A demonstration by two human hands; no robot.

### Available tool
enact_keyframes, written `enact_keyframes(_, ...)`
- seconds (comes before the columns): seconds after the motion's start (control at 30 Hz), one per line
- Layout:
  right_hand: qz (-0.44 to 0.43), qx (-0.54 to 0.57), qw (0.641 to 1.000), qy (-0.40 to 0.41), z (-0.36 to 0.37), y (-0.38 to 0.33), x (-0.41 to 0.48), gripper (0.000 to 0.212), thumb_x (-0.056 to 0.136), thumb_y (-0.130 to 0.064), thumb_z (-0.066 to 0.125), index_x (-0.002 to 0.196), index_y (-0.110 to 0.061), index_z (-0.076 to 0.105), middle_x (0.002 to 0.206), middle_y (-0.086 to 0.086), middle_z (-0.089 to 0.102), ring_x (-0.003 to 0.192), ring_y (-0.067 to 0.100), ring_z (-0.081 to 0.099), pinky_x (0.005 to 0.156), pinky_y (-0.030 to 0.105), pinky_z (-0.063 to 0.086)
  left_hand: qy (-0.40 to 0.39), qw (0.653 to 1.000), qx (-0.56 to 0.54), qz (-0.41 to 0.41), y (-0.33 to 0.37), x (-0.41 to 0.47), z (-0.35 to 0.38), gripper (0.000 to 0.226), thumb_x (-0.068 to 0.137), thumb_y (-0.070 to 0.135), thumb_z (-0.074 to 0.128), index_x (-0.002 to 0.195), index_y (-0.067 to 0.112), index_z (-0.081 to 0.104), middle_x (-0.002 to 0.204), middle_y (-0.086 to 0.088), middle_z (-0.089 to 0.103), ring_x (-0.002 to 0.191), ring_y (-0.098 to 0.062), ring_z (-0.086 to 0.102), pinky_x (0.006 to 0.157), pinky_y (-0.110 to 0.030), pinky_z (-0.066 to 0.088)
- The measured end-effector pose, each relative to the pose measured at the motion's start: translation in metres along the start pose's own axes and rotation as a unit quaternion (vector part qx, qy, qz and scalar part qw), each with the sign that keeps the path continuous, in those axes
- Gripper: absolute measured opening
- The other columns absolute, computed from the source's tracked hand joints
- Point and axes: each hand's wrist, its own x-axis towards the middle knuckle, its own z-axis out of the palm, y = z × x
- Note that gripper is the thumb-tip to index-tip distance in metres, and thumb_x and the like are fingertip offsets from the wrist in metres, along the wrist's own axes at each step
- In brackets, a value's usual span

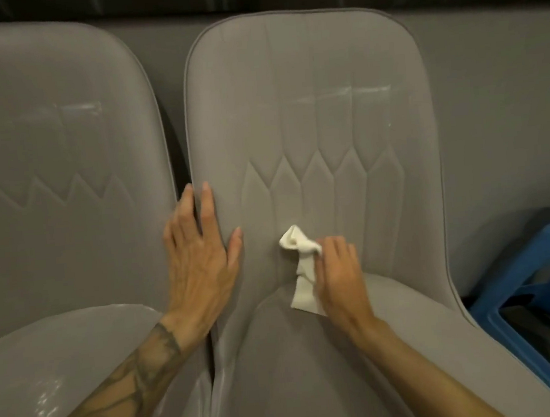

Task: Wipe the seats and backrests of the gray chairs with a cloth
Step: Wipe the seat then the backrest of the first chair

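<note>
Two gray padded chairs stand side by side. The right gray chair (pixel 312 113) fills the middle of the view, and the left gray chair (pixel 49 153) fills the left side. My right hand (pixel 338 275) grips a crumpled white cloth (pixel 301 265) and holds it against the lower backrest of the right chair, just above the seat. My left hand (pixel 201 257) rests flat, fingers spread, on that backrest's left edge, with fingertips reaching into the gap between the two chairs.
A blue plastic crate (pixel 538 312) stands on the floor at the right, close to the right chair's seat edge. A gray wall (pixel 501 91) runs behind both chairs, with a dark band above it. The left chair's seat shows shiny streaks.
</note>
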Motion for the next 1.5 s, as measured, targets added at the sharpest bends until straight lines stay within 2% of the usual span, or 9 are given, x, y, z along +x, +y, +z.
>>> enact_keyframes(0.1,0.05,0.092,0.989,0.101,-0.022,0.015,0.041,0.012,0.104,-0.007,0.046,0.105,-0.015,0.055,0.1,-0.007,0.043,0.089,0.015,0.04,0.08,0.027,0.033,0.048,0.998,0.022,-0.029,0.01,0.021,0.014,0.074,0.107,0.039,0.048,0.163,0.001,0.016,0.161,-0.029,0.027,0.142,-0.043,0.034,0.117,-0.057,0.03)
enact_keyframes(0.2,0.068,0.12,0.971,0.197,-0.045,0.026,0.078,0.011,0.106,-0.015,0.041,0.11,-0.015,0.052,0.108,-0.007,0.041,0.099,0.014,0.041,0.086,0.03,0.039,0.075,0.995,0.055,-0.039,0.01,0.029,0.025,0.073,0.109,0.039,0.046,0.162,-0.001,0.017,0.16,-0.03,0.03,0.141,-0.043,0.036,0.117,-0.058,0.029)
enact_keyframes(0.37,0.014,0.053,0.924,0.379,-0.081,0.038,0.138,0.016,0.104,-0.017,0.043,0.115,-0.012,0.054,0.112,-0.004,0.044,0.102,0.012,0.04,0.09,0.025,0.033,0.103,0.993,0.055,-0.015,0.003,0.03,0.033,0.072,0.109,0.04,0.043,0.162,-0.002,0.016,0.159,-0.03,0.029,0.141,-0.042,0.033,0.116,-0.059,0.028)
enact_keyframes(0.47,-0.041,-0.055,0.958,0.279,-0.073,0.056,0.145,0.027,0.103,-0.026,0.049,0.123,-0.009,0.055,0.123,0.019,0.051,0.112,0.03,0.045,0.099,0.034,0.032,0.109,0.992,0.056,-0.01,0.001,0.031,0.032,0.073,0.109,0.042,0.042,0.162,-0.002,0.016,0.159,-0.03,0.029,0.141,-0.042,0.033,0.116,-0.058,0.028)
enact_keyframes(0.53,-0.075,-0.119,0.973,0.183,-0.061,0.074,0.131,0.033,0.095,-0.024,0.059,0.125,-0.013,0.051,0.129,0.019,0.049,0.118,0.037,0.045,0.103,0.044,0.032,0.104,0.993,0.053,0.0,-0.001,0.032,0.031,0.074,0.109,0.042,0.043,0.161,-0.002,0.016,0.158,-0.031,0.029,0.14,-0.042,0.032,0.116,-0.058,0.028)
enact_keyframes(0.63,-0.125,-0.139,0.971,0.147,-0.054,0.096,0.12,0.04,0.097,-0.045,0.052,0.125,-0.017,0.054,0.132,0.01,0.047,0.122,0.031,0.043,0.105,0.04,0.029,0.105,0.993,0.048,-0.003,0.0,0.032,0.029,0.074,0.107,0.041,0.045,0.16,-0.004,0.019,0.157,-0.032,0.03,0.138,-0.043,0.033,0.113,-0.059,0.032)
enact_keyframes(0.87,-0.179,-0.222,0.933,0.221,-0.073,0.099,0.178,0.017,0.105,-0.031,0.045,0.111,-0.016,0.05,0.116,0.014,0.048,0.101,0.033,0.043,0.088,0.043,0.033,0.108,0.993,0.049,0.002,0.002,0.032,0.028,0.074,0.106,0.038,0.047,0.159,-0.006,0.02,0.156,-0.034,0.031,0.136,-0.045,0.035,0.111,-0.059,0.031)
enact_keyframes(1.0,-0.048,-0.231,0.925,0.298,-0.101,0.091,0.23,0.025,0.106,-0.038,0.039,0.103,-0.014,0.047,0.107,0.015,0.052,0.094,0.031,0.044,0.079,0.042,0.031,0.112,0.993,0.041,-0.002,0.003,0.032,0.031,0.074,0.105,0.036,0.048,0.159,-0.006,0.022,0.155,-0.035,0.032,0.135,-0.045,0.035,0.11,-0.06,0.032)
enact_keyframes(1.5,-0.034,-0.234,0.928,0.289,-0.098,0.093,0.23,0.032,0.107,-0.039,0.037,0.106,-0.01,0.051,0.107,0.013,0.053,0.092,0.032,0.046,0.076,0.038,0.029,0.116,0.993,0.026,-0.004,0.0,0.031,0.036,0.074,0.105,0.037,0.046,0.16,-0.004,0.019,0.157,-0.033,0.028,0.135,-0.046,0.035,0.11,-0.059,0.03)
